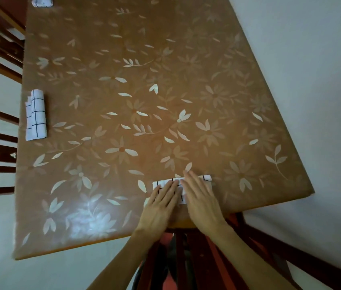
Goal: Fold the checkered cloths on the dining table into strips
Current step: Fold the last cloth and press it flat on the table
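Both hands, left hand (161,203) and right hand (202,198), lie flat with fingers extended, gripping nothing, on the checkered cloth (186,184) at lower centre of frame; recommend pressing outward evenly along the strip to set its crease.

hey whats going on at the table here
A person is folding checkered cloths on a dining table with a floral cover. Both hands are pressing flat on one cloth at the near edge: the left hand and the right hand lie side by side on it, fingers stretched out, covering most of it. A second cloth already lies folded into a strip by the left edge, and a third is partly visible at the far left corner.
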Motion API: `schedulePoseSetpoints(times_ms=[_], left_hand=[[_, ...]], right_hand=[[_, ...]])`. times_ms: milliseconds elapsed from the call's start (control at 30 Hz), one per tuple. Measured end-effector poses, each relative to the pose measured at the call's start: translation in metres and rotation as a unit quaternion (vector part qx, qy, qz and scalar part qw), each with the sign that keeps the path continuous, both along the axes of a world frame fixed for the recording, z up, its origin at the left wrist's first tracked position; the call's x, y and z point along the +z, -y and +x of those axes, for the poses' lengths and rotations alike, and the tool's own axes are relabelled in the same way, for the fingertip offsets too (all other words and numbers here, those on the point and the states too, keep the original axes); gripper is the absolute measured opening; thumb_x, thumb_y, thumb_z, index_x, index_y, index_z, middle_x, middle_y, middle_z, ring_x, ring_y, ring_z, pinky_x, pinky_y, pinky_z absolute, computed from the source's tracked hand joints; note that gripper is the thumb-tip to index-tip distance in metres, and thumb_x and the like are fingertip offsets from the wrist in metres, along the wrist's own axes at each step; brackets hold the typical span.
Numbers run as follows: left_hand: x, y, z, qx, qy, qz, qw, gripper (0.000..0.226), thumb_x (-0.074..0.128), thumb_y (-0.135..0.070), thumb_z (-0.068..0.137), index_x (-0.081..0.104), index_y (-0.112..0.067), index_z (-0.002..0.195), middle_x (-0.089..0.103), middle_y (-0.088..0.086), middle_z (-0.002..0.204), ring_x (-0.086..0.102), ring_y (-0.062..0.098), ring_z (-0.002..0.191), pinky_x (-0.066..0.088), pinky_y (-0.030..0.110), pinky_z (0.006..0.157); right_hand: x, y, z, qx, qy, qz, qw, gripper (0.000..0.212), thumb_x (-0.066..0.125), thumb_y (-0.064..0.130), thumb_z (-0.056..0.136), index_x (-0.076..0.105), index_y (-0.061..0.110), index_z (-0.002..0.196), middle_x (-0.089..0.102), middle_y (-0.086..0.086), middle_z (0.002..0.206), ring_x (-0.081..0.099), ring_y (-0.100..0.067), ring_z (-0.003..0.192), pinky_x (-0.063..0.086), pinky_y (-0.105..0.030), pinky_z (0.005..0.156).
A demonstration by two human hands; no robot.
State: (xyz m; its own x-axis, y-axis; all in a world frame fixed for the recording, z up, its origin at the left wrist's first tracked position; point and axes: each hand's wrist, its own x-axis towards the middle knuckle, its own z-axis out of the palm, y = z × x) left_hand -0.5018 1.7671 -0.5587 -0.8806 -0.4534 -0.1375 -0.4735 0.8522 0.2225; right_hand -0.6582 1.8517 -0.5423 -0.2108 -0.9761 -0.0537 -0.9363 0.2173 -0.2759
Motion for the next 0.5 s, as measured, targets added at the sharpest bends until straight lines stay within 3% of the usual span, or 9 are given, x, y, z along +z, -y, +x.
schedulePoseSetpoints(times_ms=[67,133,200,300,400,467,500], left_hand=[[-0.002,0.001,0.004,-0.015,0.001,-0.002,1.000,0.081,0.067,-0.025,0.089,0.025,-0.013,0.157,0.024,0.009,0.165,0.018,0.025,0.155,0.021,0.046,0.120],[-0.001,0.009,0.015,-0.029,0.028,-0.016,0.999,0.065,0.042,-0.038,0.103,0.017,-0.020,0.161,0.011,0.009,0.169,0.009,0.025,0.157,0.016,0.047,0.122],[0.002,0.018,0.026,-0.019,0.053,-0.031,0.998,0.060,0.021,-0.046,0.107,0.016,-0.021,0.161,0.006,0.008,0.170,0.010,0.026,0.156,0.017,0.050,0.121],[0.006,0.020,0.030,-0.004,0.059,-0.032,0.998,0.061,0.012,-0.048,0.107,0.027,-0.019,0.159,0.016,0.010,0.169,0.019,0.027,0.155,0.022,0.054,0.119],[0.013,0.024,0.012,0.045,0.003,-0.015,0.999,0.042,0.041,-0.034,0.101,0.060,-0.018,0.135,0.050,0.013,0.151,0.049,0.034,0.138,0.036,0.050,0.111],[0.014,0.029,0.000,0.083,-0.039,-0.004,0.996,0.030,0.070,-0.023,0.087,0.070,-0.017,0.116,0.063,0.012,0.133,0.060,0.035,0.115,0.049,0.048,0.097],[0.015,0.031,-0.003,0.095,-0.037,0.005,0.995,0.034,0.079,-0.021,0.080,0.070,-0.017,0.113,0.064,0.010,0.129,0.061,0.034,0.108,0.053,0.046,0.091]], right_hand=[[-0.005,-0.005,0.012,0.038,0.008,0.049,0.998,0.059,0.029,0.040,0.105,0.024,0.011,0.156,0.017,-0.007,0.165,0.016,-0.022,0.154,0.015,-0.043,0.120],[-0.010,-0.012,0.010,0.022,0.011,0.084,0.996,0.069,0.019,0.056,0.104,0.013,0.013,0.158,0.009,-0.004,0.167,0.007,-0.018,0.155,0.011,-0.042,0.121],[-0.013,-0.019,-0.005,-0.010,0.001,0.096,0.995,0.075,0.012,0.062,0.102,0.010,0.014,0.159,0.007,-0.003,0.167,0.005,-0.018,0.155,0.010,-0.041,0.121],[-0.010,-0.025,-0.026,-0.040,-0.002,0.104,0.994,0.072,0.003,0.058,0.102,0.015,0.014,0.158,0.010,-0.005,0.166,0.010,-0.020,0.154,0.012,-0.043,0.121],[-0.006,-0.019,-0.035,-0.055,-0.017,0.083,0.995,0.063,0.013,0.047,0.106,0.043,0.012,0.149,0.035,-0.011,0.159,0.032,-0.027,0.148,0.030,-0.045,0.116],[-0.005,-0.012,-0.038,-0.044,-0.021,0.056,0.997,0.050,0.040,0.042,0.101,0.055,0.011,0.139,0.047,-0.012,0.152,0.042,-0.028,0.143,0.042,-0.045,0.111],[-0.005,-0.009,-0.039,-0.028,-0.018,0.046,0.998,0.047,0.053,0.039,0.097,0.058,0.013,0.136,0.049,-0.011,0.150,0.045,-0.028,0.141,0.044,-0.044,0.109]])
